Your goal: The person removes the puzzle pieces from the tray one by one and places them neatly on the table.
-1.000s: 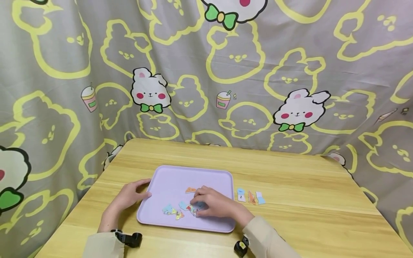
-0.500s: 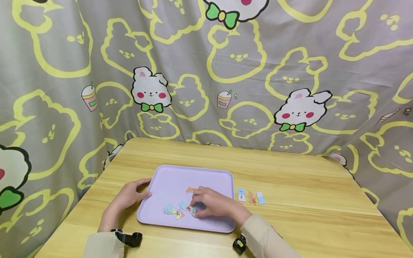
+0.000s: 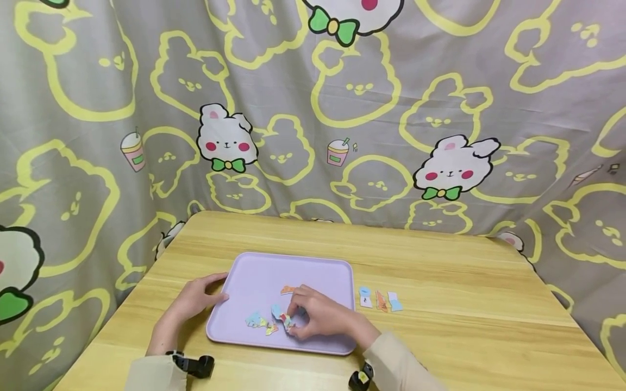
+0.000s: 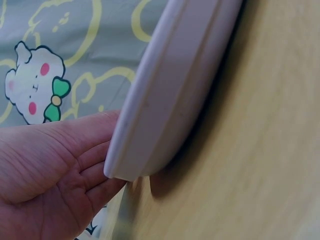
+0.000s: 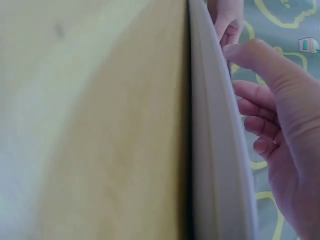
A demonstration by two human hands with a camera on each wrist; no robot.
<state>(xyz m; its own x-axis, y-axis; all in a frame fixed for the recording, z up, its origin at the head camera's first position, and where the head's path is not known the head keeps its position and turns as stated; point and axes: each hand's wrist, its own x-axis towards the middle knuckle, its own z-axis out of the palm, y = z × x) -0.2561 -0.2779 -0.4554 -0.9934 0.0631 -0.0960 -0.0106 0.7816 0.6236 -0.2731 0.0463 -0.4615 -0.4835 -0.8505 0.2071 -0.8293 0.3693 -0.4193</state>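
On the lilac tray (image 3: 259, 271), my right hand (image 3: 320, 315) pinches a group of joined jigsaw puzzle pieces (image 3: 280, 314) between thumb and fingers. The group looks tilted, its left end raised; my fingers hide part of it. Just left of it lies another cluster of puzzle pieces (image 3: 255, 319), blue and yellow. Farther back is an orange piece (image 3: 287, 290), partly behind my fingers. My left hand (image 3: 198, 296) rests against the tray's left edge; in the left wrist view its fingers reach straight behind the rim. The tray wall hides the pieces in the right wrist view.
Several loose puzzle pieces lie in a row on the wooden table (image 3: 450, 304) right of the tray, among them an orange piece (image 3: 381, 300) and a blue-and-white piece (image 3: 394, 301). A patterned curtain (image 3: 293, 141) hangs behind the table.
My right hand has spread its thumb lower and raised the joined puzzle pieces slightly, so they now tilt up. My left hand stays at the tray's edge.
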